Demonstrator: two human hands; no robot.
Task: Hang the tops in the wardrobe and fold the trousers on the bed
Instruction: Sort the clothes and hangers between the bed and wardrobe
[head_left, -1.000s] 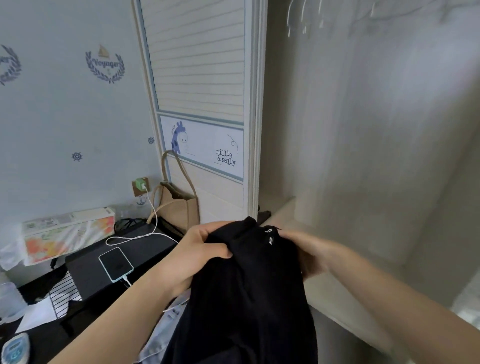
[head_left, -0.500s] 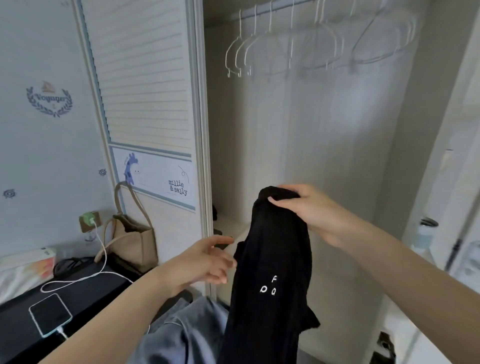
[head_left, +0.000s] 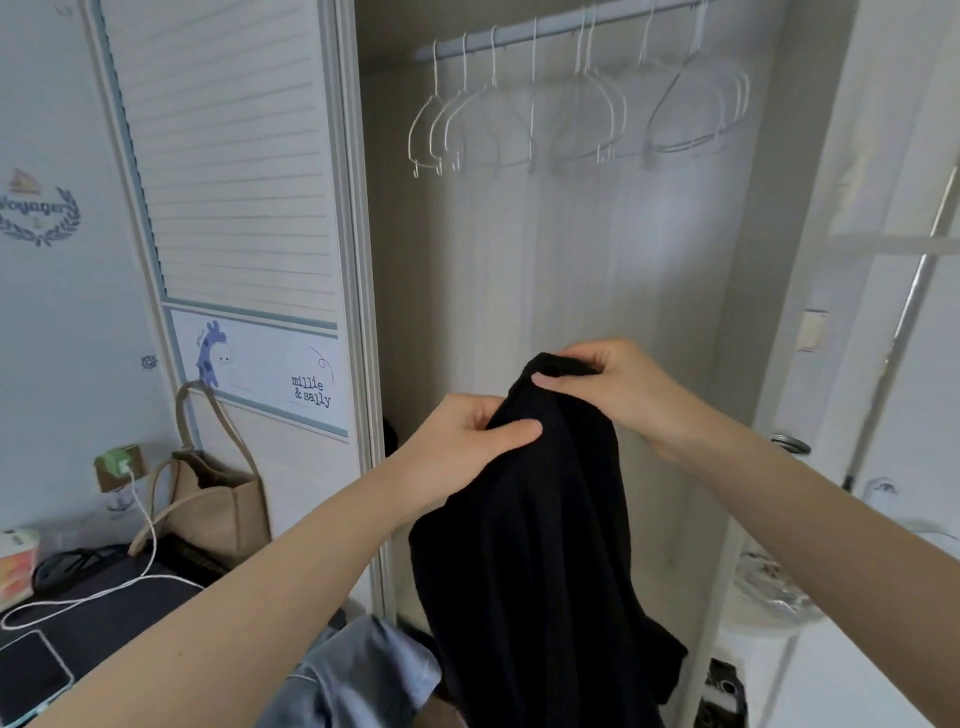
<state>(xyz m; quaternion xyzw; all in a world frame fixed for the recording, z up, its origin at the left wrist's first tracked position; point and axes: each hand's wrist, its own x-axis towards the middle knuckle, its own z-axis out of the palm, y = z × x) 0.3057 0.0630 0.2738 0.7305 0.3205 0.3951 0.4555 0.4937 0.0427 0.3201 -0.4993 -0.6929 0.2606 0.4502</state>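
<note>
- Black top (head_left: 540, 545): hangs bunched in front of the person, its long axis running roughly vertical from the gathered upper end down toward the bottom of the view; below its left edge lies a grey-blue garment (head_left: 358, 670), partly hidden.
- Left hand (head_left: 467, 436): closed on the cloth a little below and to the left of the peak, thumb pressed flat across the fabric.
- Right hand (head_left: 618, 384): pinches the topmost fold, slightly higher and farther from the person than the left; it is the hand nearer the wardrobe opening.
- Wardrobe (head_left: 571, 291): open directly behind the top, its interior bare up to the rail.
- Rail (head_left: 566, 23): runs left to right across the top of the opening, well above both hands.
- White wire hangers (head_left: 587, 114): a row of empty ones hooked on the rail; they lie straight up and beyond the held end of the top, so the likely next reach is upward, probably by the right hand while the left keeps the garment.
</note>
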